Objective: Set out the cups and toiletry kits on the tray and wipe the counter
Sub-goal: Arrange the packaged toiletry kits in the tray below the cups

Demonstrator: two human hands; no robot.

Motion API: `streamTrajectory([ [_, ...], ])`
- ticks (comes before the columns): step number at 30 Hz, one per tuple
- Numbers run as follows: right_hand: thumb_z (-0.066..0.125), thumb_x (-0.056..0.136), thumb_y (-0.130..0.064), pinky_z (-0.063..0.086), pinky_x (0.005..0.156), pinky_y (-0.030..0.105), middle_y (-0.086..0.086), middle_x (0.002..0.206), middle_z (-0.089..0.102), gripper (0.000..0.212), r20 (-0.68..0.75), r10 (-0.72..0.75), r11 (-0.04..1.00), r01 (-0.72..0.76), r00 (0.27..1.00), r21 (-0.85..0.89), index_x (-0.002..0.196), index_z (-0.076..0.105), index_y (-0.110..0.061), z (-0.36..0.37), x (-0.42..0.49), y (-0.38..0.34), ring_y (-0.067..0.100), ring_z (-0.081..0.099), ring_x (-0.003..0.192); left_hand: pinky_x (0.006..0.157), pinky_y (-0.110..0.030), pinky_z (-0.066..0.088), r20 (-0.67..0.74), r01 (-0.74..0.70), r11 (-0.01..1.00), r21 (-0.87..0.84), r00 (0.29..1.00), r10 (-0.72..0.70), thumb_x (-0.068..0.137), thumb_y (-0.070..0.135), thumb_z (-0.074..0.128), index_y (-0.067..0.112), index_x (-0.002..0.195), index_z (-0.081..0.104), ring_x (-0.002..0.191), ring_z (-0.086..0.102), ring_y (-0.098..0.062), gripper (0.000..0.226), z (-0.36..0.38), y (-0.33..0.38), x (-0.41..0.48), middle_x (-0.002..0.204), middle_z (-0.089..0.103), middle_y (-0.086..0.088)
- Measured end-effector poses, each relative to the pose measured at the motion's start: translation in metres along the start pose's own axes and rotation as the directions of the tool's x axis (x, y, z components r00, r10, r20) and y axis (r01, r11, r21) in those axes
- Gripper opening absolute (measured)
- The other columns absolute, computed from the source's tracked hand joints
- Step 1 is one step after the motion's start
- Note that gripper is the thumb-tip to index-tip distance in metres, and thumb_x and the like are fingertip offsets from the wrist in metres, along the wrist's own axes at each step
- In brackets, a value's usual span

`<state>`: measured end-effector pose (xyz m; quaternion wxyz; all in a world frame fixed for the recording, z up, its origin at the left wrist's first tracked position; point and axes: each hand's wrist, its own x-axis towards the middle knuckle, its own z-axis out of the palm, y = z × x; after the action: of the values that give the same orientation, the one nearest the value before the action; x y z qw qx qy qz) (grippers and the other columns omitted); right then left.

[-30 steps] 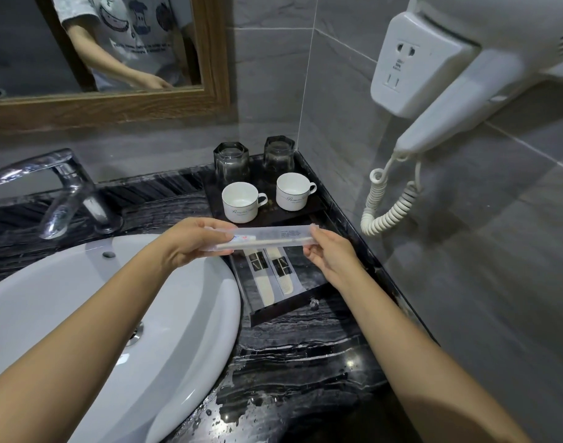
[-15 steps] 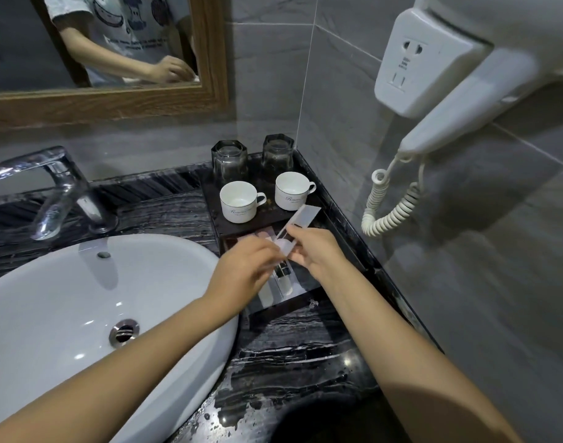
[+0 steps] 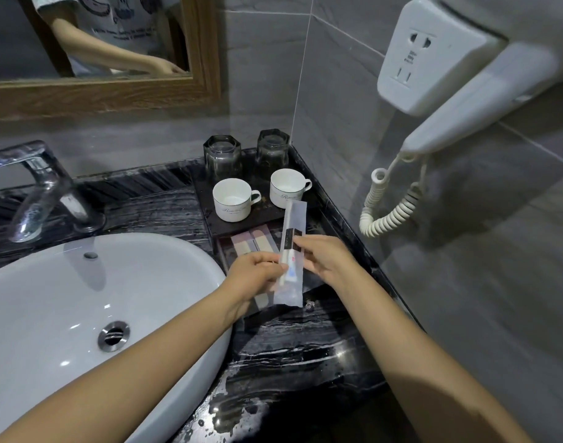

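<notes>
Bathroom corner. Black veined counter, wet in patches at the near edge. White basin to the left, grey tile wall to the right with a hair dryer. A dark tray sits far right on the counter, close against the wall corner. Its far part carries two glasses with two white cups in front of them, upright, handles to the right. Flat kits lie side by side on its near part, partly hidden by the hands.

Both hands hold another kit just above the tray's near part. It runs near-to-far, with its far end reaching toward the right cup. The left hand pinches its near left edge between thumb and fingers. The right hand has its fingers curled on the right edge at mid-length.

Handling, by judgement: very light; a thin plastic sleeve, limp and probably a bit slick. The contents would stiffen it along its length only. Best held at mid-length over the contents, since the empty ends would likely fold. Not fragile.

Look: clear sleeve with a dark label band across the middle. Inside are a white stick, seemingly a toothbrush, and a small white tube with red and blue marks.
</notes>
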<state>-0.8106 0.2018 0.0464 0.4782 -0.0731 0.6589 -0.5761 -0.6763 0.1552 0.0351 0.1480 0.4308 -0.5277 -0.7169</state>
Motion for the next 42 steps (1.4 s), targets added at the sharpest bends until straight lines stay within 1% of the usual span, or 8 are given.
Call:
streamTrajectory([
  [7,0.059,0.088,0.0,0.058,0.055,0.022,0.008,0.073,0.064,0.01,-0.062,0.0,0.997,-0.005,0.998,-0.073,0.08,0.062,-0.006,-0.018,-0.002,0.005,0.007,0.063,0.049,0.044,-0.013,0.049,0.022,0.075,0.993,-0.086,0.997,-0.073,0.079,0.0,0.067,0.01,0.087,0.064,0.043,0.058,-0.001,0.014,0.011,-0.008,0.005,0.067,0.063,-0.001],
  [15,0.061,0.089,-0.005,0.059,0.07,0.025,0.006,0.077,0.066,0.008,-0.013,-0.07,0.984,0.067,0.997,-0.165,0.095,0.065,-0.002,-0.014,-0.001,0.009,0.01,0.064,0.065,0.045,-0.014,0.051,0.053,0.089,0.988,-0.126,0.995,-0.083,0.077,-0.004,0.066,0.008,0.089,0.065,0.048,0.064,-0.003,0.017,-0.006,-0.009,0.012,0.056,0.07,0.006],
  [22,0.059,0.088,-0.002,0.05,0.042,0.016,0.004,0.069,0.063,0.011,-0.057,-0.033,0.979,0.021,0.998,-0.202,0.082,0.062,-0.01,-0.016,-0.001,0.009,0.002,0.06,0.044,0.065,-0.022,0.059,0.102,0.089,0.989,-0.116,0.992,-0.077,0.078,-0.001,0.067,0.006,0.093,0.066,0.063,0.07,-0.012,0.017,-0.009,-0.014,0.01,0.073,0.073,-0.005],
  [24,0.059,0.087,0.0,0.044,0.039,0.016,0.005,0.065,0.059,0.014,-0.08,-0.033,0.97,0.013,0.996,-0.242,0.077,0.061,-0.009,-0.022,0.0,0.006,0.007,0.056,0.043,0.078,-0.027,0.058,0.035,-0.034,0.998,0.048,0.999,0.033,0.08,0.006,0.068,0.003,0.105,0.065,0.075,0.069,-0.018,0.025,-0.017,-0.012,0.014,0.085,0.071,-0.009],
  [26,0.059,0.085,0.002,0.04,0.044,0.022,0.008,0.062,0.054,0.018,-0.101,-0.024,0.953,-0.008,0.995,-0.303,0.07,0.059,-0.008,-0.027,0.003,0.003,0.014,0.049,0.048,0.086,-0.027,0.051,-0.077,-0.215,0.902,0.374,0.962,0.262,0.082,0.015,0.066,0.009,0.11,0.064,0.085,0.064,-0.016,0.029,-0.029,-0.007,0.022,0.093,0.069,-0.002],
  [29,0.063,0.082,0.002,0.042,0.054,0.028,0.011,0.065,0.055,0.014,-0.127,0.021,0.924,-0.067,0.992,-0.375,0.07,0.061,-0.006,-0.029,0.013,0.001,0.019,0.048,0.055,0.088,-0.03,0.045,-0.088,-0.334,0.57,0.751,0.805,0.587,0.085,0.015,0.058,0.012,0.116,0.061,0.101,0.059,-0.02,0.031,-0.048,0.004,0.037,0.109,0.066,-0.001],
  [32,0.065,0.081,0.001,0.045,0.057,0.029,0.01,0.067,0.055,0.011,-0.15,0.083,0.888,-0.141,0.985,-0.438,0.072,0.062,-0.004,-0.024,0.028,-0.001,0.017,0.049,0.059,0.093,-0.037,0.041,0.015,-0.304,0.334,0.892,0.759,0.65,0.085,0.009,0.056,0.005,0.119,0.058,0.112,0.05,-0.032,0.034,-0.063,0.0,0.052,0.116,0.062,-0.014],
  [42,0.065,0.082,0.0,0.051,0.065,0.031,0.009,0.07,0.057,0.01,-0.103,0.082,0.808,-0.127,0.991,-0.575,0.092,0.067,0.002,0.001,0.075,0.001,0.016,0.053,0.062,0.09,-0.043,0.049,0.094,-0.257,0.152,0.954,0.741,0.665,0.078,0.007,0.066,-0.011,0.115,0.056,0.106,0.056,-0.042,0.043,-0.073,-0.024,0.065,0.114,0.059,-0.026],
])
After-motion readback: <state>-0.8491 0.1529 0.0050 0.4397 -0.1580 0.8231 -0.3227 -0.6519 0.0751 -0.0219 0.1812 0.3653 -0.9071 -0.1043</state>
